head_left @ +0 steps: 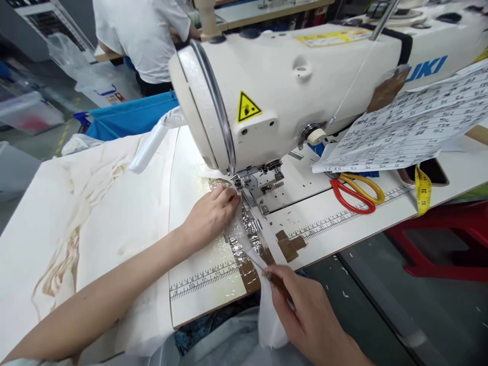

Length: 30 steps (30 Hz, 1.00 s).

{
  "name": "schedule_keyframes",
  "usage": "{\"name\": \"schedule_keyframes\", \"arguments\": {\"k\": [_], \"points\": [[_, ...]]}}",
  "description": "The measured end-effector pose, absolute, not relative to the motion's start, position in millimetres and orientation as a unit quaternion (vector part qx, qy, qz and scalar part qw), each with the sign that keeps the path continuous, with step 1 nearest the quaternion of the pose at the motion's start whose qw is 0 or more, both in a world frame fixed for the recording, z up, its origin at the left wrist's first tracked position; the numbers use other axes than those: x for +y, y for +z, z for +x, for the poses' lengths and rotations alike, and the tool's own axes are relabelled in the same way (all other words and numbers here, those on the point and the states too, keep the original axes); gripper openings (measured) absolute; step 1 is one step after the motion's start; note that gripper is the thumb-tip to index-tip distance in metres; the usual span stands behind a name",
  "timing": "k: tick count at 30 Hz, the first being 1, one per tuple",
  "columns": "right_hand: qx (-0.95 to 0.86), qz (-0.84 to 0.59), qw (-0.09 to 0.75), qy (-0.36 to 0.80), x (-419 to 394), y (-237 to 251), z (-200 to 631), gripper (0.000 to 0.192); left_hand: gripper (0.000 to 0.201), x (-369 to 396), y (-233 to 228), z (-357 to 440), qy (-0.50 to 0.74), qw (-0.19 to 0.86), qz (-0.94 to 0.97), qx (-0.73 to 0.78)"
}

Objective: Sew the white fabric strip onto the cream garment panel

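My left hand [209, 216] rests beside the needle area of a white sewing machine [274, 76], its bent fingers pinching a sheer white fabric [240, 234] close to the presser foot. From there the fabric runs toward me and hangs over the table's front edge. Closed around the brown handle of an awl [258, 261], my right hand [312, 310] is at that edge, with the thin metal tip pointing at the fabric. A narrow white strip [272, 239] lies just right of the metal guide. The needle's tip is hidden.
Red-and-yellow-handled scissors [353, 194], a yellow tape measure [422, 190] and a dark phone [434, 172] lie at right, near a printed sheet [404, 124]. Cream fabric [114, 203] covers the table's left. A red stool [446, 239] stands right; a person in white [143, 38] is beyond.
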State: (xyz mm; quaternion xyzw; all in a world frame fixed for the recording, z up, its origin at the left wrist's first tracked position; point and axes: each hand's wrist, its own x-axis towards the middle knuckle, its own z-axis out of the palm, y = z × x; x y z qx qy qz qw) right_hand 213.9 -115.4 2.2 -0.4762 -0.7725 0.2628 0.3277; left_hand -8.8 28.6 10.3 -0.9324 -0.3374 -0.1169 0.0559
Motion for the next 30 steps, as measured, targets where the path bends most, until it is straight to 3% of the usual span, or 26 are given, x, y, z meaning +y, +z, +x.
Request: {"name": "schedule_keyframes", "arguments": {"k": [4, 21, 30], "points": [[-0.788, -0.443, 0.32, 0.284, -135, -3, 224, 0.033, 0.037, 21, 2, 1, -0.093, 0.092, -0.915, -0.382], [-0.786, -0.454, 0.318, 0.275, -140, -2, 241, 0.031, 0.05, -3, 4, 10, -0.086, 0.058, -0.91, -0.402], [-0.63, -0.532, 0.373, 0.425, -131, -5, 239, 0.02, 0.044, 11, 0, 1, -0.163, -0.01, -0.898, -0.408]]}}
